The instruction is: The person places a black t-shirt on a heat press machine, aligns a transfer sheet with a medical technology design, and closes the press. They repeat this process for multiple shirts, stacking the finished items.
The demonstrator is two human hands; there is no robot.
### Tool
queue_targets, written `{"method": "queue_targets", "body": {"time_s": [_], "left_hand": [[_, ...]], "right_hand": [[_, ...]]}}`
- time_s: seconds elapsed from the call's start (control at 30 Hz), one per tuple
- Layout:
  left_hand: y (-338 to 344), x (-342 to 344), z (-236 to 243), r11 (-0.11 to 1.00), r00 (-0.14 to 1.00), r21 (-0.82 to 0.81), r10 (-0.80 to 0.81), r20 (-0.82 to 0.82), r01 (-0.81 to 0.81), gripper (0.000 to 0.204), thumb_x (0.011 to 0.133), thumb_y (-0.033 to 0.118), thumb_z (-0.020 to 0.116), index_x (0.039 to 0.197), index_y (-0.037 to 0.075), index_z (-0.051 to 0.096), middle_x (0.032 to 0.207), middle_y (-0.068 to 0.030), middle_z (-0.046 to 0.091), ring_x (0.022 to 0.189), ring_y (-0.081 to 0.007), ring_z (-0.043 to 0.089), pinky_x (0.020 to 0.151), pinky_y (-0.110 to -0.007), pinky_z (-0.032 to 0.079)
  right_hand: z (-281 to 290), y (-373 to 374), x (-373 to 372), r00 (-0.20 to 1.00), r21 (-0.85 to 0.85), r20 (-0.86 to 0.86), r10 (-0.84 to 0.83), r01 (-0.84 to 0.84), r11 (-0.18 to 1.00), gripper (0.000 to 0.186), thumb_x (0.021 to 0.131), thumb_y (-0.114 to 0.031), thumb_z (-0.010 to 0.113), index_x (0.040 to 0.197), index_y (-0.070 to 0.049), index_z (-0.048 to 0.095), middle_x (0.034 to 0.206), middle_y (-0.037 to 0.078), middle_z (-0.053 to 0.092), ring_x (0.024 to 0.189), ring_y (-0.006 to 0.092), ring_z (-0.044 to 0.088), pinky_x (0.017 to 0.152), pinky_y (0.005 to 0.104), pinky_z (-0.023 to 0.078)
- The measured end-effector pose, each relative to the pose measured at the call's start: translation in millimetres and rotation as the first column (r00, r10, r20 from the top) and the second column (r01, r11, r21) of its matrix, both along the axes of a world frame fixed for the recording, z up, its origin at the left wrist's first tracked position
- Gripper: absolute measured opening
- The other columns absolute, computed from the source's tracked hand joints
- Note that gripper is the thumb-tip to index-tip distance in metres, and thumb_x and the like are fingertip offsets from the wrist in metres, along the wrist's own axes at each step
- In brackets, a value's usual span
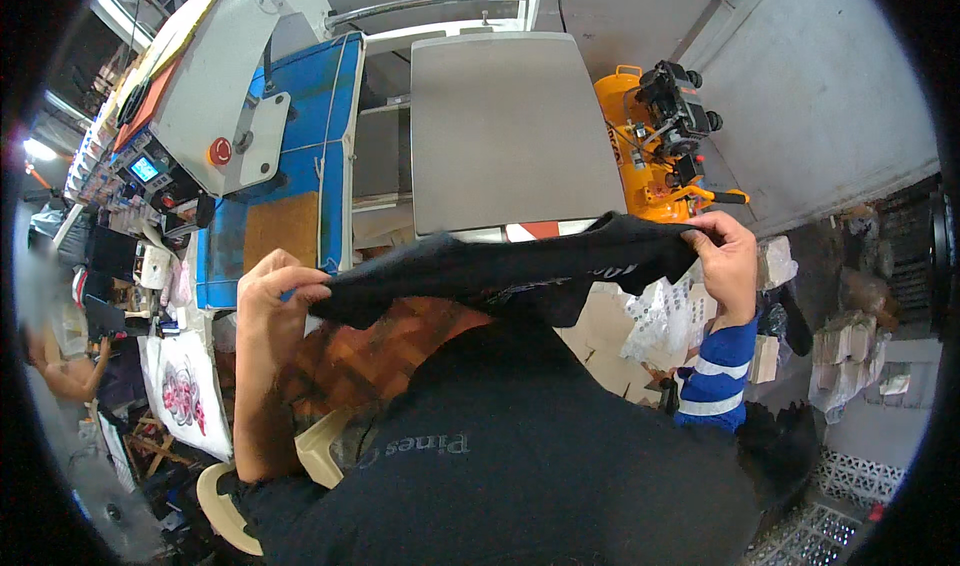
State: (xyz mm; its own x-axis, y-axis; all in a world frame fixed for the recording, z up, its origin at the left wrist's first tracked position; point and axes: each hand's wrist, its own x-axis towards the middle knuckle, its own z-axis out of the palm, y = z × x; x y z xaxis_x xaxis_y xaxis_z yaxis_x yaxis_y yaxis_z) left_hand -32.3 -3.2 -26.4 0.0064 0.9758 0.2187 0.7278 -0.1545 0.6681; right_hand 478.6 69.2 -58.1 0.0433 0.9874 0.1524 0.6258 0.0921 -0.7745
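Observation:
A black T-shirt (490, 268) with pale print hangs stretched between my two hands, in front of my chest. My left hand (272, 291) pinches one end of it between thumb and fingers. At the other end, my right hand (730, 258) grips the cloth near its upper edge. Just beyond the shirt lies a flat grey press platen (510, 131), its near edge close to the cloth. Part of a red and white piece (540, 231) shows between platen and shirt. The shirt's lower part is folded or sagging, so its full shape is hidden.
Left of the platen stands a press with a blue bed (335, 96) and a red stop button (219, 151). An orange air compressor (640, 156) is at the right. A beige plastic chair (225, 511) stands beside me; another person's arm (75, 376) shows far left.

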Motion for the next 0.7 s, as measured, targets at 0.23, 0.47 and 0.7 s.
{"method": "queue_targets", "body": {"time_s": [0.23,0.47,0.7], "left_hand": [[3,-4,10,0.994,0.994,-0.107,0.025,0.108,-0.013,0.013,0.077,-0.004,0.073,0.090,-0.004,0.074,0.091,-0.0140,0.076,0.083,-0.0192,0.071,0.077,-0.029,0.055],[9,-1,12,0.990,0.962,-0.109,0.110,0.250,-0.084,0.020,0.069,-0.012,0.075,0.085,-0.002,0.070,0.086,-0.0083,0.071,0.083,-0.0170,0.068,0.076,-0.031,0.055],[22,11,25,0.973,0.984,0.225,0.088,-0.156,-0.052,0.012,0.076,-0.006,0.074,0.088,-0.004,0.072,0.084,-0.0158,0.070,0.078,-0.0265,0.070,0.071,-0.032,0.053]], "right_hand": [[5,4,-9,0.995,0.125,0.069,0.067,-0.075,0.989,0.011,0.089,0.002,0.068,0.099,0.002,0.072,0.097,0.012,0.075,0.091,0.0181,0.070,0.085,0.0295,0.052],[11,10,-2,0.968,0.119,0.180,0.177,-0.200,0.973,0.025,0.076,0.011,0.060,0.097,0.004,0.068,0.093,0.015,0.070,0.089,0.0295,0.068,0.086,0.0330,0.051],[25,12,10,0.962,0.260,0.274,0.019,-0.093,0.961,0.014,0.084,0.004,0.065,0.098,0.003,0.070,0.091,0.014,0.071,0.086,0.0268,0.068,0.084,0.0317,0.051]]}}
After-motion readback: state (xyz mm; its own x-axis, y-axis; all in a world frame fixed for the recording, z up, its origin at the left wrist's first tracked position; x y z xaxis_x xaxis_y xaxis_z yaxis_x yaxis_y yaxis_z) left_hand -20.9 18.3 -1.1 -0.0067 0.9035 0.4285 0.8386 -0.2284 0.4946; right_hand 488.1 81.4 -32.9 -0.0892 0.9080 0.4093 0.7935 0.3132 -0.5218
